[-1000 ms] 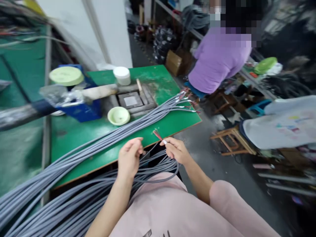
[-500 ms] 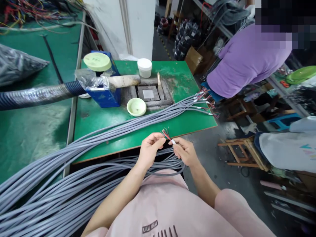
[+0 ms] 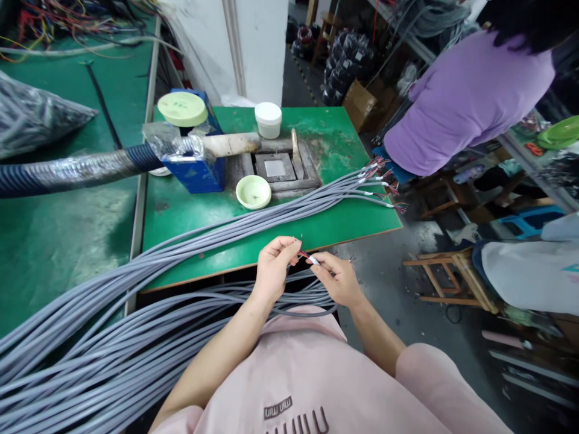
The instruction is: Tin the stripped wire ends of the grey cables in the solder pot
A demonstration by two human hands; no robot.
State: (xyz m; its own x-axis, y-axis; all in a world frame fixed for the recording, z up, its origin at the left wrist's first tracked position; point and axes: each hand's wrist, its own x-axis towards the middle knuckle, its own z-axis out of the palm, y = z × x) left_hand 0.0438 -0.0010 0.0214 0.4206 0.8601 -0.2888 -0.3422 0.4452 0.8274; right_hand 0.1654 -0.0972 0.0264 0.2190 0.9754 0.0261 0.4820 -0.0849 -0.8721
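Observation:
Between my hands is the end of a grey cable, with thin red and dark wires [image 3: 304, 254] coming out of a white wrap [image 3: 313, 260]. My left hand [image 3: 277, 265] pinches the thin wires, hiding most of their tips. The fingers of my right hand [image 3: 338, 278] are closed on the cable end at the white wrap. Behind my hands a bundle of grey cables [image 3: 253, 224] lies across the green table [image 3: 190, 274], its stripped ends at the right edge. More grey cables [image 3: 181, 310] hang below the table edge, under my hands.
A blue box [image 3: 194, 175] with a ribbed hose [image 3: 90, 175] stands at the back left. Near it are a small bowl [image 3: 253, 192], a white tub [image 3: 268, 120] and a square metal pot [image 3: 274, 167]. A person in purple [image 3: 470, 102] is at the right, by a wooden stool [image 3: 447, 280].
My left fingers have closed over the thin wires, which were fanned out and visible before. My right hand still holds the cable end. The view has shifted slightly.

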